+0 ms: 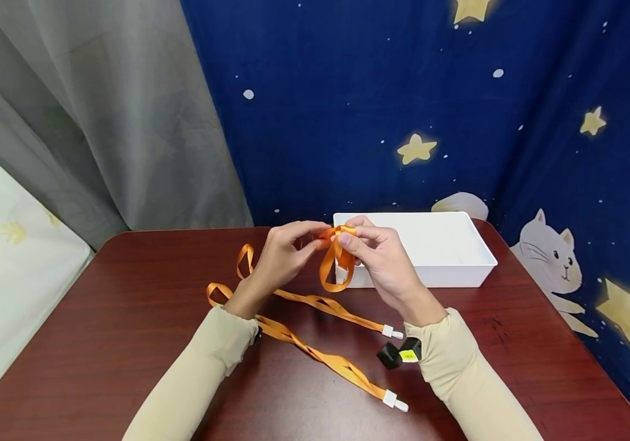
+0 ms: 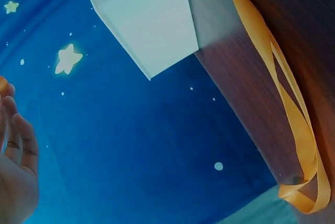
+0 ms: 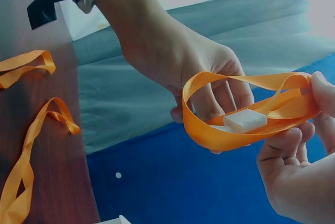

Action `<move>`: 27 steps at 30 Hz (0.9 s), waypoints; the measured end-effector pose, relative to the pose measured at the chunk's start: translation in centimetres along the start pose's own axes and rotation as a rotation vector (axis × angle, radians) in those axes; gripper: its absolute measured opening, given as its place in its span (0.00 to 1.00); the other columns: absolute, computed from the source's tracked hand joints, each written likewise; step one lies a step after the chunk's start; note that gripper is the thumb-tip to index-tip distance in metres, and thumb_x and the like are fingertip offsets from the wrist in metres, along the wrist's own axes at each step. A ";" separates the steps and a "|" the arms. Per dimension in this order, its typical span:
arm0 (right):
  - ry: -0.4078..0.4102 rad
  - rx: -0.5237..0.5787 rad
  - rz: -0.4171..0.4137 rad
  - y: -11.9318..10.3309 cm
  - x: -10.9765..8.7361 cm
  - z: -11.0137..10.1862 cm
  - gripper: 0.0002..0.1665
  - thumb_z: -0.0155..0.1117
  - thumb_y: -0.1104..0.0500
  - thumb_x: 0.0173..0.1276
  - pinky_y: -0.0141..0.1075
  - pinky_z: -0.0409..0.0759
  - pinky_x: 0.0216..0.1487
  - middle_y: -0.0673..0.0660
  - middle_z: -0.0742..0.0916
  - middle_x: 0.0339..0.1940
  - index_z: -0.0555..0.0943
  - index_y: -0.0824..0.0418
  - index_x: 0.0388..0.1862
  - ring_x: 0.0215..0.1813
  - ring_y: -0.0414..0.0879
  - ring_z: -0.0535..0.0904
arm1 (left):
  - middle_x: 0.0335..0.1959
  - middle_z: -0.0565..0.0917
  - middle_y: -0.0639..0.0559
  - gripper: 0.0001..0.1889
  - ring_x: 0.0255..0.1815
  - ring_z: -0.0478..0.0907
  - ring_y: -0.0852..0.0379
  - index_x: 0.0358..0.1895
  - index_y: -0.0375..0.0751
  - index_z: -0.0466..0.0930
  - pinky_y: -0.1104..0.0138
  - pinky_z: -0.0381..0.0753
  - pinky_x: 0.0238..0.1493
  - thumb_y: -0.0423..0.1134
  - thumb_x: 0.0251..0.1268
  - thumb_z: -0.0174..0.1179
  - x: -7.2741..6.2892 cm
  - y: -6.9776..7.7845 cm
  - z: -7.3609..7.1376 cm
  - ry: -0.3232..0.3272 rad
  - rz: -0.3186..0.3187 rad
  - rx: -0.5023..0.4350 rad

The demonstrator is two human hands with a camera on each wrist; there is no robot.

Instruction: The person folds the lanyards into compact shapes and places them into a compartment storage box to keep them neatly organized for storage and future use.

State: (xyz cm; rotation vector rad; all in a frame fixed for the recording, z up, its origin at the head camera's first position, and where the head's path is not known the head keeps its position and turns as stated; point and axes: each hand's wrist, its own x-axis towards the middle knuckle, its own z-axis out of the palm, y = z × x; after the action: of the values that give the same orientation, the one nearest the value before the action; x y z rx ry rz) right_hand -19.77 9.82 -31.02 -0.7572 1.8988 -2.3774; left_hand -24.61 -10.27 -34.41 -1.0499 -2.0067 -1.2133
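Between the two hands, above the table, is an orange lanyard [image 3: 209,139] gathered into a loop. Its white plastic clip [image 3: 245,121] lies inside the loop. My right hand [image 1: 383,254] pinches the gathered band between thumb and fingers. On the other side, my left hand [image 1: 287,248] pinches the band with thumb and forefinger; in the right wrist view its fingers show behind the loop. At the edge of the left wrist view, part of the left hand [image 2: 18,166] appears with a bit of orange at the fingertips.
Two more orange lanyards lie stretched on the dark red table [image 1: 127,318]: a farther one [image 1: 342,313] and a nearer one [image 1: 342,367], white clips to the right. A white box [image 1: 420,277] stands behind the hands at the table's back. Blue and grey curtains hang beyond.
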 end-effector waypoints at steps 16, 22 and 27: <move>0.087 0.078 0.007 -0.2 0.5 -0.2 0.11 0.60 0.63 0.74 0.28 0.72 0.34 0.55 0.75 0.48 0.89 0.65 0.42 0.48 0.47 0.73 | 0.35 0.87 0.43 0.12 0.31 0.82 0.55 0.44 0.35 0.78 0.65 0.78 0.25 0.24 0.59 0.67 -0.8 0.7 1.1 0.061 -0.009 0.015; 0.087 0.091 0.008 -0.3 0.8 -0.3 0.13 0.59 0.62 0.75 0.30 0.80 0.41 0.56 0.75 0.51 0.90 0.53 0.37 0.52 0.49 0.74 | 0.30 0.84 0.45 0.08 0.25 0.76 0.56 0.37 0.36 0.80 0.65 0.74 0.22 0.20 0.61 0.63 -1.4 0.8 1.6 0.087 0.037 0.021; 0.101 0.106 0.009 -0.4 1.0 -0.3 0.16 0.57 0.64 0.76 0.30 0.80 0.43 0.55 0.75 0.51 0.90 0.51 0.37 0.52 0.48 0.74 | 0.27 0.82 0.48 0.07 0.21 0.72 0.57 0.37 0.36 0.82 0.67 0.72 0.22 0.21 0.64 0.61 -1.5 1.0 1.9 0.109 0.018 -0.072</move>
State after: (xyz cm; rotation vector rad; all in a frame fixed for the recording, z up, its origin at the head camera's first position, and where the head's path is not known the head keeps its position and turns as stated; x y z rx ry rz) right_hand -20.62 9.90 -30.35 -0.6313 1.7880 -2.5332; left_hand -23.13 -8.81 -35.96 -1.0117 -1.8795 -1.3133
